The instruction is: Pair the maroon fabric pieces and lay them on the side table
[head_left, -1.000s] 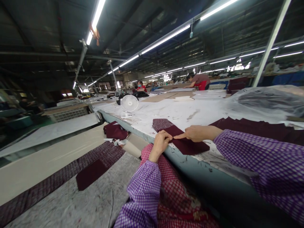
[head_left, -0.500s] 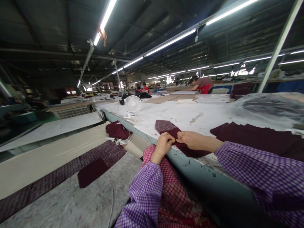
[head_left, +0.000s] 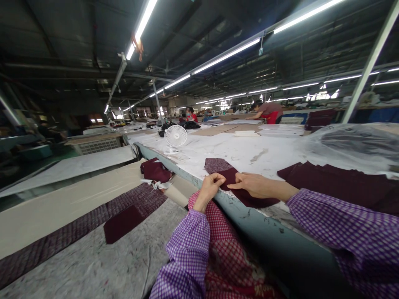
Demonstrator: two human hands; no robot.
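My left hand (head_left: 209,189) is over the table edge, thumb and fingertips pinched together beside a dark maroon fabric piece (head_left: 229,176). Whatever is in that pinch is too small to make out. From the right, my right hand (head_left: 258,185) rests on the same fabric, its index finger stretched out along the cloth and the other fingers curled under. The maroon piece lies flat near the edge, with a speckled maroon-grey piece (head_left: 216,165) at its far end. A small gap separates the two hands.
Stacked maroon pieces (head_left: 330,182) lie to the right near clear plastic (head_left: 361,139). A white fan (head_left: 176,136) stands on the white-covered table (head_left: 230,145). At left are a speckled strip (head_left: 77,230), a maroon piece (head_left: 123,224) and bundled cloth (head_left: 156,171). Co-workers are farther back.
My hands, nearly touching before, are now slightly apart. The left has drawn a little left, still pinched; the right index finger has straightened on the fabric.
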